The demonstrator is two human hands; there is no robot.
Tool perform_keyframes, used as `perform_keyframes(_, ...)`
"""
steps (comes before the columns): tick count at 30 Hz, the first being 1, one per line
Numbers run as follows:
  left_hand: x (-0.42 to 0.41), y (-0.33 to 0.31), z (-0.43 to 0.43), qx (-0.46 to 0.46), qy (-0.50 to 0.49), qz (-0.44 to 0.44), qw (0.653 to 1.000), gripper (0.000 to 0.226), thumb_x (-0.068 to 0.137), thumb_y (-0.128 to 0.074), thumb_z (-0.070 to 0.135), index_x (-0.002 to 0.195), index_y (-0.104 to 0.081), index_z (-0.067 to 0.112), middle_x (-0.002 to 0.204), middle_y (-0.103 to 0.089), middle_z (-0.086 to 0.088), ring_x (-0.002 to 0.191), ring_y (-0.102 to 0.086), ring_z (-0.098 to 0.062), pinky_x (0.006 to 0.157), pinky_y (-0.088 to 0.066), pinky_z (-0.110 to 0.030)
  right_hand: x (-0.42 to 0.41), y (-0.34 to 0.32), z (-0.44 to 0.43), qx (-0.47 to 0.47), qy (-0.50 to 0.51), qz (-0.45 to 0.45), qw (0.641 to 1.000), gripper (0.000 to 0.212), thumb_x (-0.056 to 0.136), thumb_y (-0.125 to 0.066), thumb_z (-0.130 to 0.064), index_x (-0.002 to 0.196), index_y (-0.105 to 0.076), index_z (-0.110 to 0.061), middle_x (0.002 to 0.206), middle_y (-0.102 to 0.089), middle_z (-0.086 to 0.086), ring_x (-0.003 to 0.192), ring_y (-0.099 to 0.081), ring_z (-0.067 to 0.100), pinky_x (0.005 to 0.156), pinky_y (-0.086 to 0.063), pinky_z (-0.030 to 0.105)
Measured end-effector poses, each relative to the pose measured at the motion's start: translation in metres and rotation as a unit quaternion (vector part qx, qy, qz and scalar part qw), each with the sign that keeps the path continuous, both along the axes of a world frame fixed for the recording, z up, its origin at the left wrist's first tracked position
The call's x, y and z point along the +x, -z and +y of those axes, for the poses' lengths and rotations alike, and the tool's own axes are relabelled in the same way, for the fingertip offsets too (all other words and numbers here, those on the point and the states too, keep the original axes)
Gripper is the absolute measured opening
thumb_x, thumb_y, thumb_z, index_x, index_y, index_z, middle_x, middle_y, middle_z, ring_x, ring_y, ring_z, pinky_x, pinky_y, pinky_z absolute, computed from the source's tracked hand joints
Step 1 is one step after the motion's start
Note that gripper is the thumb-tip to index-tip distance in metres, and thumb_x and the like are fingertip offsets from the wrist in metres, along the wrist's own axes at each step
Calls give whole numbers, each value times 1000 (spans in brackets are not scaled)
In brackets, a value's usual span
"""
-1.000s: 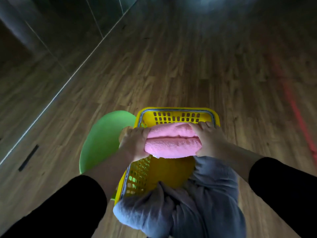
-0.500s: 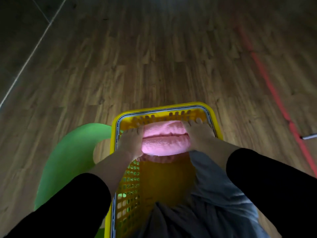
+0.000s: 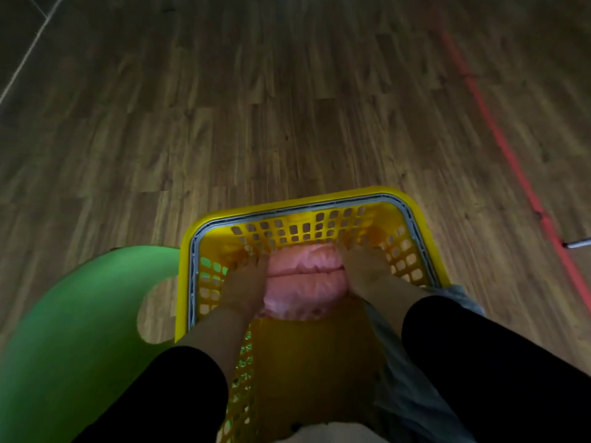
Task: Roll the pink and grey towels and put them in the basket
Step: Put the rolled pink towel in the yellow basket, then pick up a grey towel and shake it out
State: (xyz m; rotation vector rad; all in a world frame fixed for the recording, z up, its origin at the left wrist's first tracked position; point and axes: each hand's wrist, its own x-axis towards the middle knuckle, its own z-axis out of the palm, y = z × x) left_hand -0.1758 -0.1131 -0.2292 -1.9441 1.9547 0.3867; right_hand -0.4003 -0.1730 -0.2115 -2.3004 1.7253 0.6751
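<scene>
A rolled pink towel (image 3: 303, 279) lies low inside the yellow slotted basket (image 3: 300, 199), near its far end. My left hand (image 3: 246, 286) holds the roll's left end and my right hand (image 3: 367, 270) holds its right end, both down inside the basket. The grey towel (image 3: 412, 388) hangs loose and unrolled over the basket's near right rim, partly under my right sleeve.
The basket sits on a green plastic stool (image 3: 80, 330) over a wood-plank floor. A red line (image 3: 499, 135) runs along the floor at the right, with a small metal object (image 3: 577, 243) beside it. A pale patch of cloth (image 3: 335, 433) shows at the bottom edge.
Both hands have lowered the pink roll from above the rim down into the basket's far end. The view has tipped downward and closer to the basket.
</scene>
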Motion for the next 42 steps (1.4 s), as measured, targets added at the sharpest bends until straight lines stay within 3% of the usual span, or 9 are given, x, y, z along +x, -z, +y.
perform_keyframes(5,-2,18,4,-35,24,-67,997,105,60,-81,43,144,-25,14,136,-40,-8,121,-42,-27,103,-37,-41,2,9,-1,-29,0,-9,1000,56,98,-40,-15,150,-20,-21,149,-35,8,130,-38,34,88,-48,42)
perform_keyframes(12,-5,11,12,-3,13,-100,995,117,67,-76,56,149,-11,4,152,-21,-14,139,-22,-32,113,-24,-42,4,-4,6,1,-8,5,1000,58,99,-38,-16,152,-14,-20,156,-19,10,135,-32,31,97,-42,43)
perform_keyframes(15,-5,-2,19,-11,-20,-65,998,112,71,-74,52,149,-9,3,152,-22,-13,139,-23,-29,114,-24,-39,5,-11,8,34,10,-17,999,53,99,-40,-20,150,-24,-23,153,-27,8,133,-36,29,103,-42,43)
perform_keyframes(17,-10,-16,26,-28,-36,-18,999,100,76,-72,43,148,-15,3,150,-28,-13,137,-28,-27,113,-24,-34,5,-24,12,37,14,-44,998,48,98,-46,-22,145,-36,-25,148,-35,6,129,-42,28,101,-45,43)
perform_keyframes(22,-38,-57,54,-56,-54,93,993,98,76,-76,42,148,-22,6,152,-30,-11,141,-27,-26,116,-25,-33,-5,-74,28,30,12,-120,992,54,85,-66,-29,135,-49,-23,133,-49,4,120,-52,27,96,-50,42)
perform_keyframes(27,-76,-110,91,-88,-111,178,974,80,81,-72,37,145,-32,8,146,-40,-10,136,-35,-26,112,-33,-36,-32,-124,42,57,16,-156,986,39,84,-60,-38,121,-60,-30,118,-59,2,103,-62,25,83,-56,37)
perform_keyframes(31,-106,-136,113,-96,-125,205,966,73,86,-63,45,143,-36,9,144,-43,-10,135,-38,-24,109,-37,-41,-67,-164,45,95,-19,-168,981,34,81,-53,-51,97,-66,-24,89,-64,-3,85,-66,21,75,-55,33)
perform_keyframes(35,-140,-152,126,-103,-139,215,961,66,88,-61,45,138,-42,7,136,-47,-11,126,-43,-25,104,-40,-38,-116,-183,47,86,-74,-173,978,23,87,-55,-35,100,-67,-20,98,-67,4,94,-64,23,80,-51,32)
perform_keyframes(42,-223,-161,142,-140,-210,247,936,48,86,-62,46,124,-54,16,121,-58,-4,115,-52,-23,97,-42,-33,-200,-173,44,116,-118,-243,956,30,84,-67,-27,110,-68,-12,103,-70,7,98,-64,23,74,-41,24)
